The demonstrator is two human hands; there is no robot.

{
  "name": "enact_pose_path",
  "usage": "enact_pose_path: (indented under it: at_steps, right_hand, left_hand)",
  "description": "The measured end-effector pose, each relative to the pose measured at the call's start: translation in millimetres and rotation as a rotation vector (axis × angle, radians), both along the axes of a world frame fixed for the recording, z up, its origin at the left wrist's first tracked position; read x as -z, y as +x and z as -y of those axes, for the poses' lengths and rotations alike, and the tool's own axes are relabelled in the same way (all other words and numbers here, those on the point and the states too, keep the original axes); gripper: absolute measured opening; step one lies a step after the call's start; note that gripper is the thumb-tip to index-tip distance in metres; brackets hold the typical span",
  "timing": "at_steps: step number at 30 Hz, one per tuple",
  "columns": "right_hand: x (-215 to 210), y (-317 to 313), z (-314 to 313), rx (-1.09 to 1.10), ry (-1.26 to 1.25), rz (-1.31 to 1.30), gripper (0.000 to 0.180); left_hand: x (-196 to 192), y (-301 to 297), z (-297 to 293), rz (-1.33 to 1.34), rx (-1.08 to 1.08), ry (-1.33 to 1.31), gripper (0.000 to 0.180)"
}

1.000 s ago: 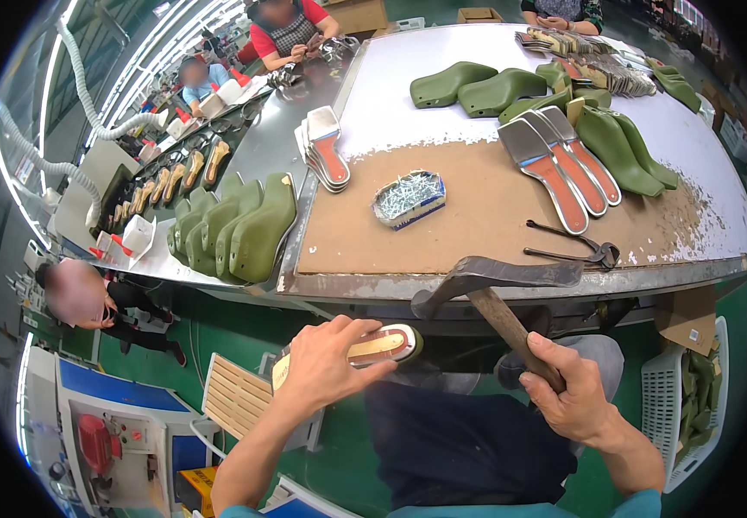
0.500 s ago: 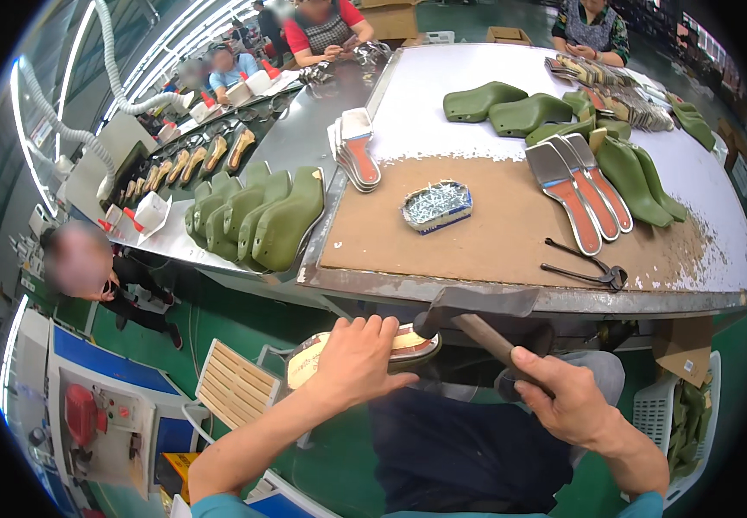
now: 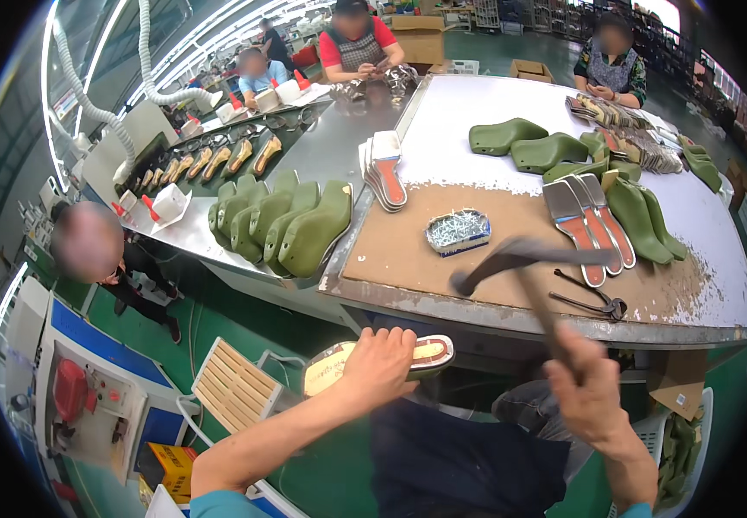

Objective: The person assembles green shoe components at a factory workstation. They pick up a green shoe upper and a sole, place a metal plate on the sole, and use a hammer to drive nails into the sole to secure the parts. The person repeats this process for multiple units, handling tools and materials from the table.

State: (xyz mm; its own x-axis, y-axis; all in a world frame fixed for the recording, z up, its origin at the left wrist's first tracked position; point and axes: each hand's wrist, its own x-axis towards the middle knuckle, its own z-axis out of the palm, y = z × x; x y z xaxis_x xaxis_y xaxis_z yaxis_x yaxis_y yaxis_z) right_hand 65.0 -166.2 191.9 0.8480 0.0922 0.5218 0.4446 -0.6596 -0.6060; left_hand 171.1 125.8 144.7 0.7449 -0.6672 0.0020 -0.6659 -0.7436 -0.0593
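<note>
My left hand [image 3: 380,363] grips a shoe last with an insole [image 3: 434,349] on its upturned sole, above my lap. The fingers curl over its middle, and the insole's narrow end points right. My right hand [image 3: 587,380] is closed around the wooden handle of a hammer [image 3: 532,289], slightly blurred. The dark, curved hammer head is raised over the table's near edge, up and to the right of the last. On the brown board beyond it stands a small box of nails [image 3: 458,235]. Pincers [image 3: 596,302] lie to the right, partly behind the hammer.
Green lasts [image 3: 317,229] stand in rows on the metal bench at left; more green lasts [image 3: 554,154] lie on the table [image 3: 460,104]. Stacked insoles [image 3: 384,173] and spread insoles [image 3: 587,237] rest there too. A crate [image 3: 693,466] sits low right. Several people sit beyond.
My right hand has lifted the hammer away from the insole, up and to the right. My left hand still holds the last. The whole view has shifted a little.
</note>
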Motion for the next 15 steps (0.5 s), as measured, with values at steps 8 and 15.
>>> enact_pose_path:
  at_steps: [8,15]
  right_hand:
    - [38.0,-13.4,-17.1,-0.065,-0.049,-0.55,0.037]
    - [29.3,-16.1,7.9,0.039,0.147,0.172,0.056]
  left_hand:
    - [8.9,2.9,2.1,-0.03,0.006,-0.024,0.059]
    - [11.5,2.6,-4.3,0.032,0.009,-0.064,0.054]
